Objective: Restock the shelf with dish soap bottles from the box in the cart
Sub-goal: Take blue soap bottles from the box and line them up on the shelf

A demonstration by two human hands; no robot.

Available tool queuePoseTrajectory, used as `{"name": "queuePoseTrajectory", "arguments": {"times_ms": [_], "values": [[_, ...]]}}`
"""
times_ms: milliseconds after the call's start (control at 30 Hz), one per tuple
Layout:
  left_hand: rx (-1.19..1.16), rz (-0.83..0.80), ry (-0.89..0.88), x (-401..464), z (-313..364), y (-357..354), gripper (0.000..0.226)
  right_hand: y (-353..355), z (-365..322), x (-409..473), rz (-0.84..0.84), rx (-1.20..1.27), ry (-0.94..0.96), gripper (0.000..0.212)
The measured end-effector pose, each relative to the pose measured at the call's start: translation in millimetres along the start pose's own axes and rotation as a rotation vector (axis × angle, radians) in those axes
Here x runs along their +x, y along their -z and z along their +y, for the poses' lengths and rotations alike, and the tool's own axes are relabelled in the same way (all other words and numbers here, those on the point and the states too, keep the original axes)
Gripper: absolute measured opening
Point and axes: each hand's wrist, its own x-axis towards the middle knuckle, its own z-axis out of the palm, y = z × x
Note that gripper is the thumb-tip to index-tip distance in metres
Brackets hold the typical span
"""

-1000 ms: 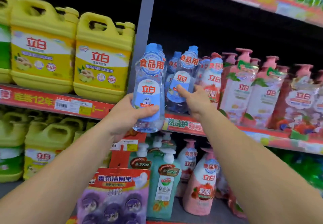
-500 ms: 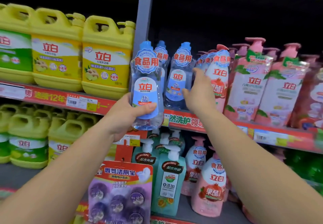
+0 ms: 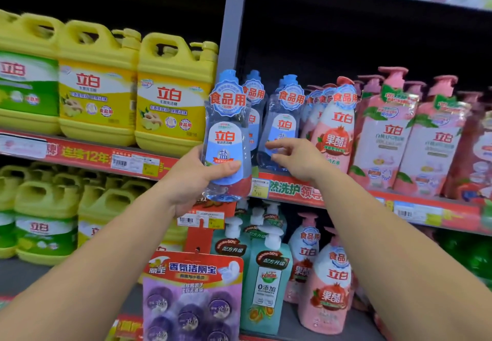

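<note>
**Blue bottle held at shelf edge, slot being readied**

Head view. Since half a second ago: right hand point(image 3: 298, 161) drawn back from between the shelved bottles, now in front of the blue bottle on the shelf point(image 3: 282, 127), fingers loosely spread, index extended leftward, gripping nothing. Contact with that bottle not determinable. Held bottle little changed in place, at the same shelf lip.

Landmark: grey shelf upright point(image 3: 231, 21).

Left hand point(image 3: 191, 178) wrapped round the lower body of the held dish soap bottle point(image 3: 227, 138), thumb across the front label, fingers behind. Bottle directly below the upright, in front of the red price rail point(image 3: 287, 188), base hanging just below shelf level, not yet set down. Probable reason for the low grip: top half kept free to pass in among the standing row.

Orientation: long axis near vertical, blue cap up, slight lean of the top toward the upright; label facing outward toward the camera, matching the shelved row.

Right of the upright: blue bottles of the same kind standing, then pink pump bottles point(image 3: 383, 138). Left of the upright: yellow jugs point(image 3: 170, 95). Below it: hanging purple card pack point(image 3: 191, 295).

Judgement: free hand likely making or checking a gap for the incoming bottle. Box and cart not in view.
</note>
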Motion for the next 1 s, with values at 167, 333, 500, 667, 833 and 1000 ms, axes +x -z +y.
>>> {"name": "queuePoseTrajectory", "arguments": {"times_ms": [167, 333, 500, 667, 833, 1000], "values": [[0.007, 0.004, 0.022, 0.5, -4.0, 0.1, 0.057, -0.1, 3.0, 3.2, 0.006, 0.008, 0.004, 0.031], [-0.007, 0.025, 0.031, 0.6, -5.9, -3.2, 0.061, -2.8, 6.1, 8.2, -0.003, -0.052, 0.016, 0.037], [-0.015, 0.04, 0.035, -1.5, -5.8, -3.2, 0.059, -1.9, 6.1, 15.2, -0.045, -0.114, 0.007, 0.041], [0.008, 0.057, 0.041, -3.1, -6.1, -3.1, 0.062, -2.2, 5.4, 24.6, -0.077, -0.182, 0.009, 0.043], [0.031, 0.07, 0.036, -3.6, -6.8, -4.7, 0.061, -4.8, 6.6, 31.6, -0.094, -0.192, 0.008, 0.044], [0.034, 0.07, 0.031, -2.6, -7.8, -7.5, 0.063, -6.7, 6.8, 32.1, -0.118, -0.212, 0.002, 0.044]]}}
